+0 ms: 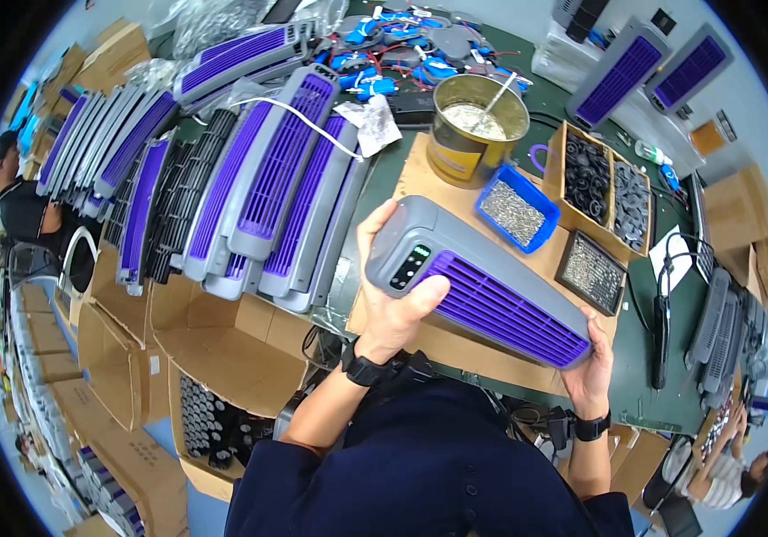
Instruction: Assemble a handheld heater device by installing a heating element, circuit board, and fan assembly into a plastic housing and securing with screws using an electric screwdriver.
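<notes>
unit: grey housing with purple louvred grille (482, 291), held in the air over the cardboard sheet (455, 345) on the green bench (661, 394), tilted, control-panel end up-left, far end down-right.
left hand (394, 300): wrapped round the control-panel end, thumb pressed on the grille edge beside the dark button panel (411, 266), fingers curled behind the housing.
right hand (591, 362): cupped under the lower-right end, fingers curled up over the corner; palm side mostly hidden.
risk 1: support sits at the two ends only. If either hand slackens, I judge that end drops onto the cardboard or swings into the blue tray of small metal parts (516, 208).
risk 2: the tray and the dark tray of screws (591, 271) lie just beside the unit's far edge. A swing that way likely knocks them and scatters fasteners.
risk 3: open gold tin (476, 127) with a stick standing in it is near the upper end. A bump could tip it; contents cannot be identified.
risk 4: thumb bears on thin grille slats; hard pressure could flex or crack one.
risk 5: stack of finished grey-and-purple units (258, 188) leans close on the left, over open cartons (214, 358). An elbow nudge could start them sliding.
cable: white wire (299, 115) drapes across the stack, a possible snag.
</notes>
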`<action>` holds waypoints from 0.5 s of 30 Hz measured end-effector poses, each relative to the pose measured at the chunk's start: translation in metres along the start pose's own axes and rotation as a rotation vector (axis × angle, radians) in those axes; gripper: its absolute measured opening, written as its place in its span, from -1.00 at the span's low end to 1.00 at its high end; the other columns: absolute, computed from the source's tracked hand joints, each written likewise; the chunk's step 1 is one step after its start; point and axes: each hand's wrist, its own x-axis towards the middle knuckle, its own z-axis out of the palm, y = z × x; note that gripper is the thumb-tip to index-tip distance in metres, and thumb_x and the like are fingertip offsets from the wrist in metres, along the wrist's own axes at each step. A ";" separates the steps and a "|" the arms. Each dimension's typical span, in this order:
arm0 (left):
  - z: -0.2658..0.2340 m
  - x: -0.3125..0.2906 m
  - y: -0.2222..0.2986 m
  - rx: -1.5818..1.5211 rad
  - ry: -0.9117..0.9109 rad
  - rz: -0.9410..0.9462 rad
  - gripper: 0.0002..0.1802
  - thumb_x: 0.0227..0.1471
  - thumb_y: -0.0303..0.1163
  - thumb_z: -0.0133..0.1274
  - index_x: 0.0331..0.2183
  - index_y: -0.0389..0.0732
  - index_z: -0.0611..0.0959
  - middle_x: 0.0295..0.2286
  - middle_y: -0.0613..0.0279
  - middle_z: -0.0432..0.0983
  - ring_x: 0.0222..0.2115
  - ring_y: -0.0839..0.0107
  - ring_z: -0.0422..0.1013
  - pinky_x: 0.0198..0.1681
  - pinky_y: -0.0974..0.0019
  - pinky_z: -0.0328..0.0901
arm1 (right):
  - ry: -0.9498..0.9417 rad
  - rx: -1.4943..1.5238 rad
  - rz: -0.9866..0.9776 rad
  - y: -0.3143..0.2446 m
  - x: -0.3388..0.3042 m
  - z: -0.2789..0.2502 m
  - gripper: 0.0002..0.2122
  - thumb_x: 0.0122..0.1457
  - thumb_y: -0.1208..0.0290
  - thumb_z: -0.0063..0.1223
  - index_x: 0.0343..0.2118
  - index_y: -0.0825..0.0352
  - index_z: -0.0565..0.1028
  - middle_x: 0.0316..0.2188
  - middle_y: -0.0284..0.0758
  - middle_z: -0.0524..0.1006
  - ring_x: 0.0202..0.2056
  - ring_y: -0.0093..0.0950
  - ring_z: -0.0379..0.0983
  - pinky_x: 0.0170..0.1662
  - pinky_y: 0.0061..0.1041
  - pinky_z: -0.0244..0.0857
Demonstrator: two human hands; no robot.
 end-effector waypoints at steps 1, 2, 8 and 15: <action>0.000 0.000 0.001 -0.012 -0.011 0.004 0.02 -0.26 -0.32 0.33 0.17 -0.22 0.12 -0.03 0.12 0.30 -0.06 0.37 0.34 0.04 0.27 0.28 | 0.030 -0.001 -0.014 0.000 0.000 0.005 -0.77 0.27 0.34 -0.14 -0.06 0.27 0.37 -0.07 -0.30 0.45 -0.03 -0.40 0.40 0.05 -0.36 0.32; -0.001 0.000 0.003 -0.005 -0.015 -0.003 0.01 -0.25 -0.33 0.33 0.17 -0.22 0.11 -0.03 0.11 0.30 -0.05 0.37 0.34 0.05 0.26 0.29 | 0.062 -0.003 -0.029 0.001 0.000 0.008 -0.78 0.29 0.33 -0.18 -0.07 0.27 0.37 -0.15 -0.34 0.48 -0.09 -0.44 0.45 0.00 -0.38 0.37; 0.000 0.000 0.003 -0.027 -0.018 0.000 0.01 -0.25 -0.37 0.34 0.17 -0.23 0.11 -0.04 0.11 0.30 -0.04 0.37 0.34 0.06 0.25 0.28 | 0.066 -0.030 -0.043 0.003 0.002 -0.001 -0.77 0.30 0.33 -0.20 -0.06 0.29 0.36 -0.17 -0.33 0.49 -0.09 -0.43 0.46 0.00 -0.38 0.37; -0.002 0.000 0.003 -0.024 -0.019 -0.016 0.02 -0.23 -0.34 0.35 0.17 -0.23 0.10 -0.05 0.11 0.32 -0.05 0.37 0.35 0.06 0.26 0.28 | -0.004 -0.009 -0.010 0.001 0.002 -0.005 -0.79 0.28 0.35 -0.13 -0.07 0.26 0.37 -0.11 -0.33 0.46 -0.05 -0.43 0.42 0.02 -0.38 0.33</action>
